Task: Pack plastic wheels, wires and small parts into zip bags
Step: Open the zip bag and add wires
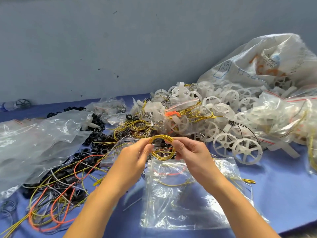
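Single wide-angle view taken from wearer's head, aimed forward and down across blue table (283,194) toward grey wall (120,48); left hand (135,157) and right hand (190,153) framed close, at centre.

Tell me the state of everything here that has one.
yellow wire: coiled, held above the table
left hand: pinches the coil
right hand: pinches the coil
zip bag: flat on the table, seal state unclear
white sack: slumped on its side, wheels spilling out
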`<move>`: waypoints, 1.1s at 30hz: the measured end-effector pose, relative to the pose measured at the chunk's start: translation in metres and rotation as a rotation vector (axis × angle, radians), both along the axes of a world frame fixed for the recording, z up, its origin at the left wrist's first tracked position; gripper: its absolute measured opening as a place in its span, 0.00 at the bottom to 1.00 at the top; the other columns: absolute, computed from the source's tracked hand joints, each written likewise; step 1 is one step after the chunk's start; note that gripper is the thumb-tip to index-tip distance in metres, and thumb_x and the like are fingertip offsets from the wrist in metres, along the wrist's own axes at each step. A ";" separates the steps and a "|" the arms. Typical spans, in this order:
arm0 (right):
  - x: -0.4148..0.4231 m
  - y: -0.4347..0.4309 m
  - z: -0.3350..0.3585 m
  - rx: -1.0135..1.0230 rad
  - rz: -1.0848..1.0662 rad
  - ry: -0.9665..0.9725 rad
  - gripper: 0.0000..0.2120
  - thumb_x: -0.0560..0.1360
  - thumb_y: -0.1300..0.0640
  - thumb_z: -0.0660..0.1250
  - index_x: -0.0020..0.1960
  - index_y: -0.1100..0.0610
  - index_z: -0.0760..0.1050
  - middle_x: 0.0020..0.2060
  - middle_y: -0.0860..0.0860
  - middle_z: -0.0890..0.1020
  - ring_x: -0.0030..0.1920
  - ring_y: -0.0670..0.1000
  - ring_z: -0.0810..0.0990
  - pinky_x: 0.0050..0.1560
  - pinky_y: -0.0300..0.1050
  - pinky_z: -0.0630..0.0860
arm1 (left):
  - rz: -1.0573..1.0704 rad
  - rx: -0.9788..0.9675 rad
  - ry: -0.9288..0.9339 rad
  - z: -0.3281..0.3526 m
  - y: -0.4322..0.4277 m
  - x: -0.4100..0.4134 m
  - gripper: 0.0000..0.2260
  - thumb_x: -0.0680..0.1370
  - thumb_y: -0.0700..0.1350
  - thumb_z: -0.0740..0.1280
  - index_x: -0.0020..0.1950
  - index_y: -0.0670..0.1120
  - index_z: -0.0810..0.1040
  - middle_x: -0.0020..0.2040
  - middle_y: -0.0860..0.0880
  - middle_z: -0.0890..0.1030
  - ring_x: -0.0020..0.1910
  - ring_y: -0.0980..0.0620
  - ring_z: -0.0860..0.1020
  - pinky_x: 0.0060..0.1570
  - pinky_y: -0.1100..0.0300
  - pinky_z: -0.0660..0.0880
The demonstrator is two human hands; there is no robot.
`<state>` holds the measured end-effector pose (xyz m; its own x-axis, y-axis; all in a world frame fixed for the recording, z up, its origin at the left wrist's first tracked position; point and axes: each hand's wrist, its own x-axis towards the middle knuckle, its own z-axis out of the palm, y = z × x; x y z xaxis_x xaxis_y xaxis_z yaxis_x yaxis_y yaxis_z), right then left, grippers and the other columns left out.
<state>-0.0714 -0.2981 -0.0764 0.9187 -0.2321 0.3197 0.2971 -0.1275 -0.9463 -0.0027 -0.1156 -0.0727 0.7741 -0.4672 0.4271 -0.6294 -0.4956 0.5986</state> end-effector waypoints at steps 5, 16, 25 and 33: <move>-0.002 0.001 -0.001 -0.074 0.007 0.035 0.08 0.78 0.59 0.68 0.48 0.46 0.83 0.36 0.43 0.81 0.32 0.40 0.76 0.38 0.31 0.72 | 0.142 0.049 -0.195 -0.004 0.006 0.002 0.09 0.83 0.47 0.60 0.55 0.49 0.79 0.39 0.53 0.80 0.38 0.48 0.77 0.39 0.50 0.74; -0.013 0.009 0.003 -0.088 0.267 0.165 0.05 0.77 0.57 0.69 0.50 0.54 0.84 0.45 0.51 0.86 0.49 0.47 0.83 0.54 0.37 0.76 | 0.189 -0.552 0.412 0.014 -0.015 -0.012 0.11 0.84 0.45 0.59 0.48 0.46 0.81 0.34 0.50 0.80 0.29 0.56 0.79 0.33 0.59 0.78; -0.014 0.019 0.010 0.077 0.158 -0.027 0.08 0.76 0.60 0.70 0.53 0.56 0.84 0.41 0.50 0.83 0.36 0.41 0.78 0.38 0.32 0.72 | -0.179 -0.754 0.921 0.022 -0.032 -0.030 0.09 0.80 0.46 0.64 0.49 0.47 0.83 0.42 0.44 0.83 0.39 0.48 0.81 0.41 0.55 0.82; -0.013 0.019 0.012 0.179 0.136 0.001 0.08 0.73 0.53 0.69 0.51 0.52 0.84 0.36 0.42 0.83 0.33 0.38 0.75 0.36 0.31 0.71 | -0.350 -0.667 0.948 0.015 -0.016 -0.032 0.11 0.78 0.46 0.65 0.56 0.46 0.83 0.36 0.50 0.76 0.30 0.55 0.73 0.37 0.59 0.79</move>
